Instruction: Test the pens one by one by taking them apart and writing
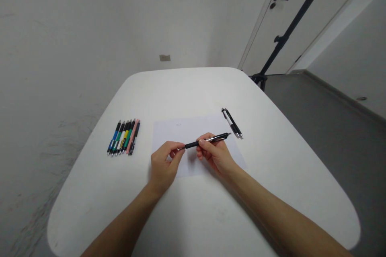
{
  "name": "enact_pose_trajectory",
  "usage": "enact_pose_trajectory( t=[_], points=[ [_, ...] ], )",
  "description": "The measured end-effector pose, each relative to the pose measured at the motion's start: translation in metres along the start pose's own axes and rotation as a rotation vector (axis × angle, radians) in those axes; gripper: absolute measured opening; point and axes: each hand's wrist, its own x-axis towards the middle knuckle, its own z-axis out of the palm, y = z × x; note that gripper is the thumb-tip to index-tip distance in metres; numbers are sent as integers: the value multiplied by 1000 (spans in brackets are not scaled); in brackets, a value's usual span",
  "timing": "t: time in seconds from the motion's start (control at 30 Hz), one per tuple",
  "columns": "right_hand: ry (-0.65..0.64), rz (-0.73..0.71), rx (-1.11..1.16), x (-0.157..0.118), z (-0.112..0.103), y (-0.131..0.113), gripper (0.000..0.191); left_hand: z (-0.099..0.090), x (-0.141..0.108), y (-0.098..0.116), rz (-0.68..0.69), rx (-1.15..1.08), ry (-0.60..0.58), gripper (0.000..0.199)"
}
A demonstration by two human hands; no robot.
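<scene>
A black pen [192, 144] with a shiny barrel is held between my two hands above a sheet of paper [164, 130]. My left hand [165, 162] pinches the tip end between thumb and fingers. Around the middle of the barrel, my right hand [217, 154] is closed, with the clicker end pointing right. The paper lies flat under both hands and carries a small dark mark near its top. Both hands cover parts of the sheet.
On the left of the white table [187, 92] lies a row of several coloured pens [124, 137]. Two black and white pens [232, 123] lie by the paper's upper right edge. Behind the table stand a wall and, at right, a black stand [283, 40] near a door.
</scene>
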Motion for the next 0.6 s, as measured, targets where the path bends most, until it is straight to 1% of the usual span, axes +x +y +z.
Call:
enact_pose_trajectory(
  t=[0.13,0.33,0.47,0.6],
  points=[
    [3,-5,3,0,0,-1,31,-1,2,1,-31,23,12,10],
    [32,-5,21,0,2,-3,33,-1,2,-1,-114,2,-25,19],
    [43,-10,30,0,2,-3,34,-1,1,-3,-151,-56,-9,16],
    [22,6,54,-1,2,-1,33,-1,1,-3,-155,-78,-7,14]
  ],
)
